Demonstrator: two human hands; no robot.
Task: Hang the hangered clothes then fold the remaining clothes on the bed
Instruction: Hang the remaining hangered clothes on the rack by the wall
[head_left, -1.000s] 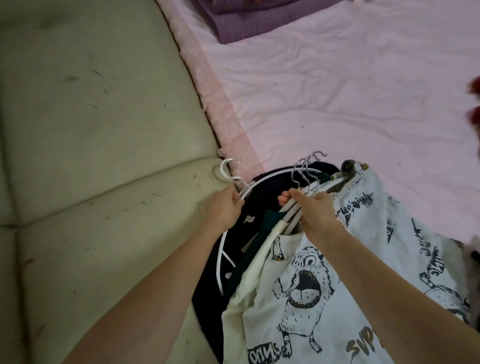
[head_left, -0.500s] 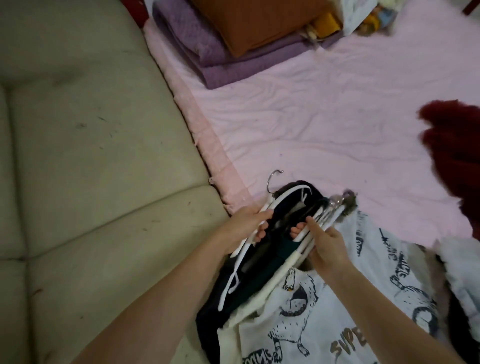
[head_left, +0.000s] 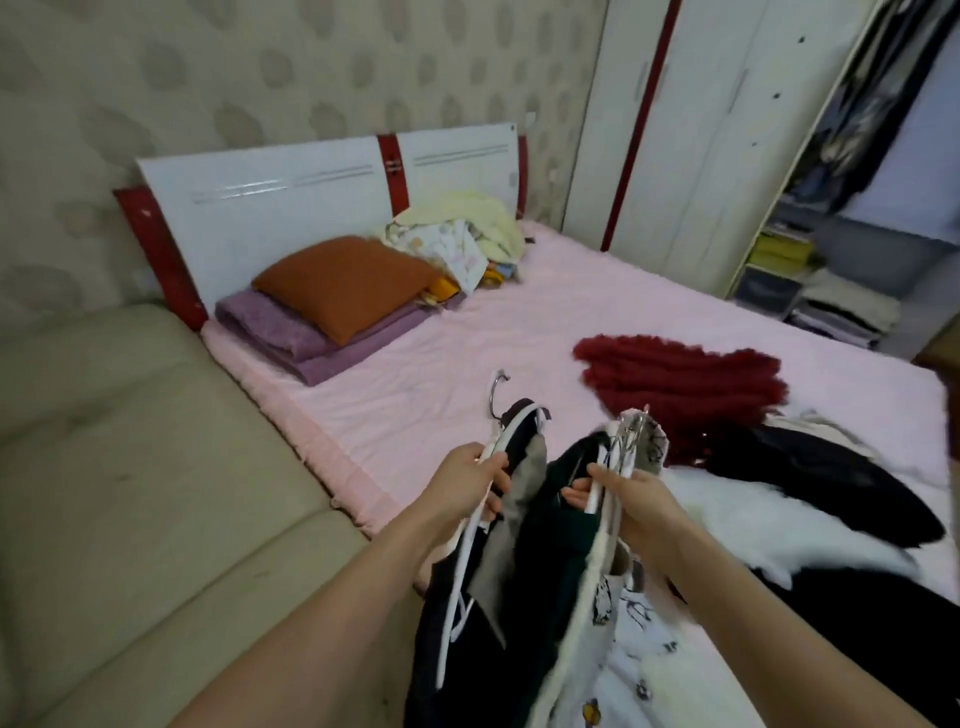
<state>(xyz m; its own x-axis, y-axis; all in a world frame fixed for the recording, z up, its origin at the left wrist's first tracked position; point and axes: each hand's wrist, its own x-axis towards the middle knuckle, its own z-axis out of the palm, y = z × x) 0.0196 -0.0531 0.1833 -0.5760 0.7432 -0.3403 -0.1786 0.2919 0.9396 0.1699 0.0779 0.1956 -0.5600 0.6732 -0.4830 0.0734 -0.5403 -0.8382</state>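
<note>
The left hand (head_left: 470, 480) grips a white hanger (head_left: 511, 439) carrying a dark garment (head_left: 462, 623), its metal hook (head_left: 497, 392) pointing up. Just right of it, the right hand (head_left: 636, 493) holds a bundle of hangers (head_left: 621, 452) — a dark green top (head_left: 563, 540) and a printed white shirt (head_left: 639, 639) hang from them. Both are held over the near edge of the pink bed (head_left: 415, 405). Farther right lie loose clothes: a red knit (head_left: 685, 379), a black piece (head_left: 831, 478) and something white (head_left: 769, 525). A beige sofa (head_left: 145, 467) sits left — the open wardrobe (head_left: 857, 156) far right.

hangered clothes (head_left: 524, 566): lower parts cut off by bottom edge | bunched hanger hooks (head_left: 631, 434): blurred, count not told | black garment (head_left: 821, 483) at bed's right side: partly cut by right edge | wardrobe contents (head_left: 852, 104): blurred
</note>
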